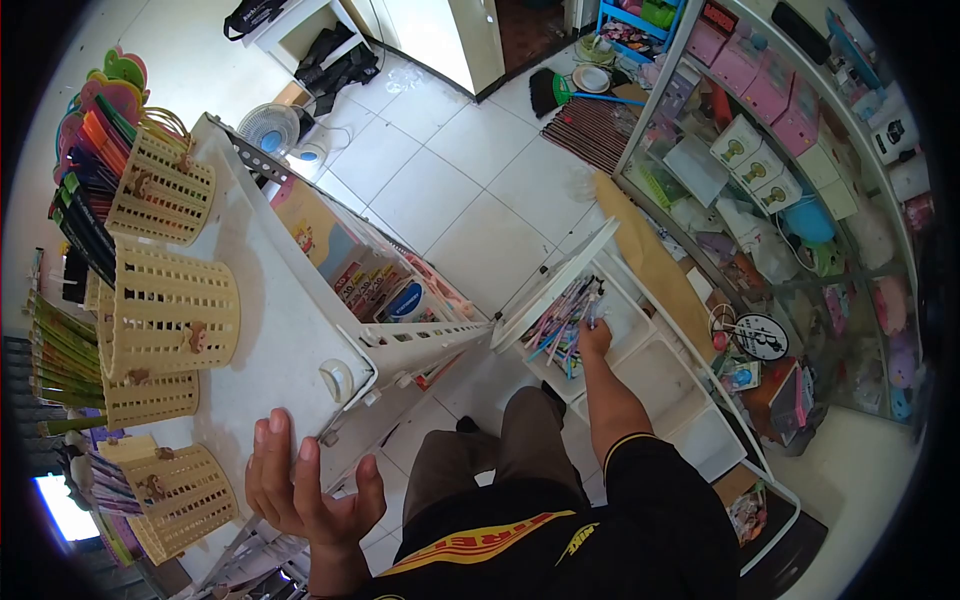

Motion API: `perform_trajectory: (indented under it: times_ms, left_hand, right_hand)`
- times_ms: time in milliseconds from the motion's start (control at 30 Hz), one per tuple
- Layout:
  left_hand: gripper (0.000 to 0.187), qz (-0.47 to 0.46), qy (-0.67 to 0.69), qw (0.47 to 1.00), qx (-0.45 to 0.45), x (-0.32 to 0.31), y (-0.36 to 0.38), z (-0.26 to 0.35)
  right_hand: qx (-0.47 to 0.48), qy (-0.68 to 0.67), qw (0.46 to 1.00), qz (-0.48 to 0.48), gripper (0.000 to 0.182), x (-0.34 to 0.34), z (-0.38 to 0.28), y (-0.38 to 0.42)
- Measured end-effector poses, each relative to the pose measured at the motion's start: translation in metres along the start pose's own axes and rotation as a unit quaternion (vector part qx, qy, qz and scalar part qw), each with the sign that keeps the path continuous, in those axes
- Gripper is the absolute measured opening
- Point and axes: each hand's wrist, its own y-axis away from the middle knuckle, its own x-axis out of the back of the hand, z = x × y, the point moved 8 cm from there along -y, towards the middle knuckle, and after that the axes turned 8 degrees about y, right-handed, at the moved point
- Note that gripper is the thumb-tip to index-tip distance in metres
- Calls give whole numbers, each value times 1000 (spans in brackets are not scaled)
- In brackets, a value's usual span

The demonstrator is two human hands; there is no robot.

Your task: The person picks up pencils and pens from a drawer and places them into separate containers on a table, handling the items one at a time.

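My left hand is raised at the lower left with its fingers spread, near the edge of a white shelf top; nothing is in it. My right hand reaches down into a white divided tray, at a pile of thin pens in pink, blue and dark colours. Its fingers are bent around something small at the right side of the pile, too small to make out.
Cream woven baskets with pens and sticks line the left shelf. A glass cabinet full of boxes stands at the right. A fan, a broom and a striped mat are on the floor behind.
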Motion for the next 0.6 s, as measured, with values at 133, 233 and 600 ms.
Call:
perform_trajectory:
  times_ms: [133, 233, 600]
  left_hand:
    - [49, 9, -13, 1000, -4, -2, 0, 0]
    - [50, -1, 22, 1000, 3, 0, -4, 0]
    - [54, -44, 199, 979, -9, 16, -11, 4]
  right_hand:
    - [44, -68, 997, 8, 26, -10, 17, -5]
    - [52, -155, 986, -24, 26, 0, 27, 5]
    - [31, -374, 847, -376, 27, 200, -115, 173]
